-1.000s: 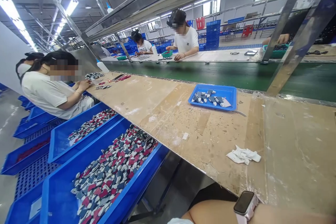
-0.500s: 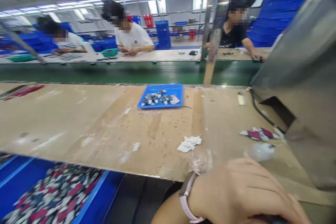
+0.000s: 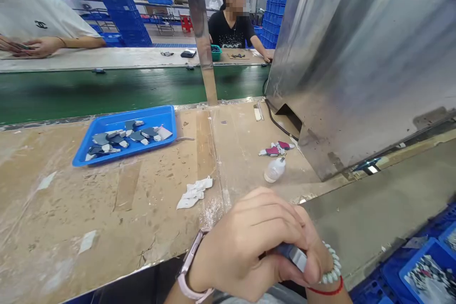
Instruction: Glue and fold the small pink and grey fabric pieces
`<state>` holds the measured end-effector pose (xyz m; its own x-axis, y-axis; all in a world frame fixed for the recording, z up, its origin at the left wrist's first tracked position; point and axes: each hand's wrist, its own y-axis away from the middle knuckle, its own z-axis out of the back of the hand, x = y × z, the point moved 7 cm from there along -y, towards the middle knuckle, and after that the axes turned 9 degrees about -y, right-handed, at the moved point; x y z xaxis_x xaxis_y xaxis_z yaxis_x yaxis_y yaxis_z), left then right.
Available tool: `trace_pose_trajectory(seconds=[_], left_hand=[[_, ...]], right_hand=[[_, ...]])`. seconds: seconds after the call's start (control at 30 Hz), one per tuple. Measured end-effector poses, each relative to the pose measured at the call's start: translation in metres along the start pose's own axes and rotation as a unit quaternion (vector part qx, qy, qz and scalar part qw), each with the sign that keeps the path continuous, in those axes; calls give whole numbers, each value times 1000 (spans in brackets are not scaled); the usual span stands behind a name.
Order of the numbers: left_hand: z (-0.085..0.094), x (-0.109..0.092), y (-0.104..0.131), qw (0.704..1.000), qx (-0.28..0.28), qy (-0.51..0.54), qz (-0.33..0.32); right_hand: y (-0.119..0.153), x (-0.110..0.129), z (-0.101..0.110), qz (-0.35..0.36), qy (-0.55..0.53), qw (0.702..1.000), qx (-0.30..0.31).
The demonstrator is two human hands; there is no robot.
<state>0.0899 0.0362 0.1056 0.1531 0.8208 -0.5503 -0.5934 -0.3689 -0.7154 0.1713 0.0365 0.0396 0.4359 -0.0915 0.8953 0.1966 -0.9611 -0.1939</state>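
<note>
At the lower middle, my left hand [image 3: 252,237], with a pink watch band on its wrist, is closed round a small dark piece [image 3: 285,249] with a pale end. My right hand [image 3: 313,247], wearing a beaded bracelet and a red string, presses against the left and also holds this piece; its fingers are partly hidden. Just beyond the hands, a translucent bottle [image 3: 275,170] lies tilted beside maroon and white pieces [image 3: 272,150]. A crumpled white tissue [image 3: 194,193] is left of them. Farther left, a blue tray [image 3: 167,141] holds several grey and white pieces.
The brown work surface [image 3: 160,218] ends at a front edge near my wrists. A large metal housing [image 3: 335,71] stands at the right. Blue crates [image 3: 406,270] sit lower right. Beyond a green belt [image 3: 153,85], a person in black [image 3: 231,28] sits across.
The view has swung right and closer. The tray, tissue and bottle now appear farther left. Both hands are now visible, with the dark piece between them; the bin of pieces at lower left has left view.
</note>
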Motion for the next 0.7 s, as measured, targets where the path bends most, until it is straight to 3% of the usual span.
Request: trace_pose_trajectory(seconds=[0.13,0.3,0.47,0.7], left_hand=[[2,-3,-1,1000,4,1,2],[3,-3,-1,1000,16,-11,8],[2,-3,0,1000,18,-1,2],[4,-4,-1,999,30,-12,-2]], right_hand=[[-3,6,-10,40,-65,994,72],[-5,7,-12,71,-95,991,68],[-6,4,-13,26,-62,996,62],[-1,-6,-2,28,-27,999,38]])
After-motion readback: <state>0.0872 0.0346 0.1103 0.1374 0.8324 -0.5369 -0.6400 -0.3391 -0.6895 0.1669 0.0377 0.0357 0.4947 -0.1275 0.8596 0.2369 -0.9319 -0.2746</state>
